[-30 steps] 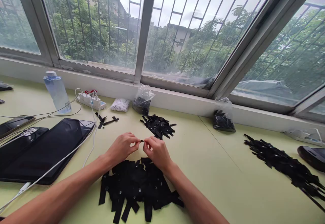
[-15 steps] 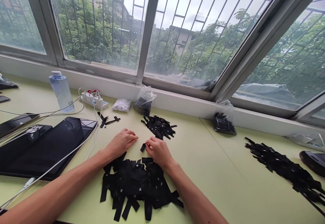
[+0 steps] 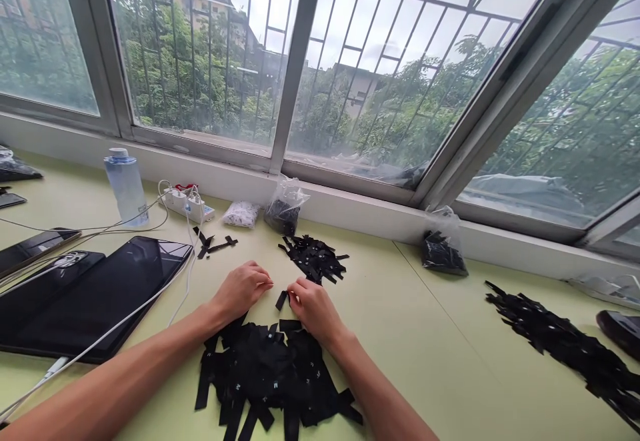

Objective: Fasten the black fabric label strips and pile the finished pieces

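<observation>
My left hand (image 3: 243, 289) rests on the pale green table (image 3: 400, 334) with its fingers curled together; I cannot make out anything in them. My right hand (image 3: 311, 304) lies beside it, its fingertips pinched on a small black strip (image 3: 281, 300) that touches the table. Just in front of my wrists lies a big pile of black fabric strips (image 3: 273, 371) with small white marks. A smaller heap of the same strips (image 3: 314, 259) lies just beyond my hands.
Left: a dark tablet (image 3: 95, 294), phones, white cables, a power strip (image 3: 189, 204) and a blue water bottle (image 3: 126, 186). Plastic bags (image 3: 285, 204) (image 3: 443, 244) stand along the window sill. Another long pile of black strips (image 3: 565, 344) lies at the right.
My hands came down from pinching a strip together in the air to the table. The left hand let go of it; the right still holds it. The view tilted up a little.
</observation>
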The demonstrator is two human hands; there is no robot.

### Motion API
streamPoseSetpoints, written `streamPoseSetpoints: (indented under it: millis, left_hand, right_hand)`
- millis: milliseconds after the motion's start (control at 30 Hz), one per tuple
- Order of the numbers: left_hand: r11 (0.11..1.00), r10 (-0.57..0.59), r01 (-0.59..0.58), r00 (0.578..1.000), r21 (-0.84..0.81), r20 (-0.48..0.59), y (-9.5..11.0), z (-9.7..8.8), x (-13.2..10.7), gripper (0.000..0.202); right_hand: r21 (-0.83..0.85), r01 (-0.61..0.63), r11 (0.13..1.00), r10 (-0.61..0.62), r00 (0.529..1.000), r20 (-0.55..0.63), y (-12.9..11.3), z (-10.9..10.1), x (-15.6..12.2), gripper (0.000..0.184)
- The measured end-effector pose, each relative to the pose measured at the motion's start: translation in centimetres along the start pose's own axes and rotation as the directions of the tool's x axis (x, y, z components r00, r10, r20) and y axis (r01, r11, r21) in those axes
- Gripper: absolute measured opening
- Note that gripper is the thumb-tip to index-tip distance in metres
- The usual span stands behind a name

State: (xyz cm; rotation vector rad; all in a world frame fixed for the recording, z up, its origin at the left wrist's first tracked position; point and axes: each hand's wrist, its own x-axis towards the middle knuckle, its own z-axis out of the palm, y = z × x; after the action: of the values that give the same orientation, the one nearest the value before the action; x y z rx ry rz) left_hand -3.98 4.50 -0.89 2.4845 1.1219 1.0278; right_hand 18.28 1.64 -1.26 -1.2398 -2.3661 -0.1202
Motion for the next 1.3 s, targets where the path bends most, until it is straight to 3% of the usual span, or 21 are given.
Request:
streamPoseSetpoints:
  millis: [233,400,567,867,1033,1300]
  left_hand:
    - [0.997,-0.064,0.064,0.998,0.034,0.002,0.2,-0.2,-0.1,0.013]
    - [0.997,-0.059,0.057,0.997,0.044,0.052,-0.1,0.0,-0.1,0.015]
    - [0.998,-0.048,0.047,0.998,0.034,0.032,-0.2,0.1,-0.2,0.020]
    - [0.993,-0.088,0.088,0.996,-0.081,0.001,2.1,-1.1,-1.2,0.023]
    - [0.977,-0.077,0.078,0.997,-0.200,0.013,3.1,-1.1,-1.5,0.023]
    - [0.948,-0.059,0.086,0.994,-0.307,0.097,3.7,-0.7,-1.7,0.015]
  right_hand:
    - [0.127,0.027,0.991,-0.030,0.999,0.024,0.2,-0.8,-0.3,0.027]
    - [0.188,0.026,0.982,-0.032,0.999,0.032,0.2,-1.3,-0.4,0.021]
    - [0.186,0.019,0.982,-0.029,0.998,0.052,0.1,-0.9,-0.5,0.010]
    - [0.245,0.018,0.969,-0.033,0.998,0.058,-0.4,-0.8,-0.5,0.012]
    - [0.428,-0.061,0.902,0.058,0.998,0.021,-0.7,-1.4,-0.5,0.014]
    - [0.647,-0.143,0.749,0.121,0.990,0.079,-1.4,-1.9,-0.5,0.014]
